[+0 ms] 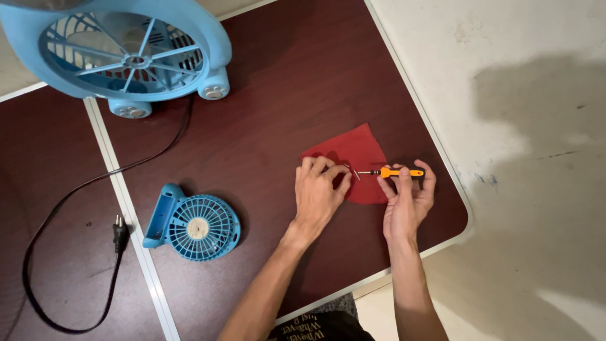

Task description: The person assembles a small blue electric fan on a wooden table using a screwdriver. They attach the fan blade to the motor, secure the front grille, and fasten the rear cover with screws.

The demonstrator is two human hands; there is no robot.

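1. Looking down from the head camera, a dark brown counter point(265, 95) with a pale rim carries everything; its right edge runs diagonally beside a whitish floor point(524, 126).
2. A red cloth point(353, 148) lies near the counter's right edge, and both hands rest over its lower part.
3. The right hand point(407, 202) holds a small orange-handled screwdriver point(394, 172) lying roughly level, its thin metal tip pointing left; thumb and fingers point(429, 180) are curled and pinched around the handle.
4. The left hand point(319, 192) sits just left of the tip, knuckles up, its fingers point(328, 167) drawn together and pinching something small and metallic at the cloth; what exactly it is cannot be told.
5. A small blue fan point(196, 222) lies flat near the counter's middle front, grille facing up, well apart from the hands.
6. A larger blue fan point(126, 53) stands at the far left corner.
7. A black power cord point(76, 189) trails from it across a pale seam in the counter, ending in a plug point(118, 232) just left of the small fan.
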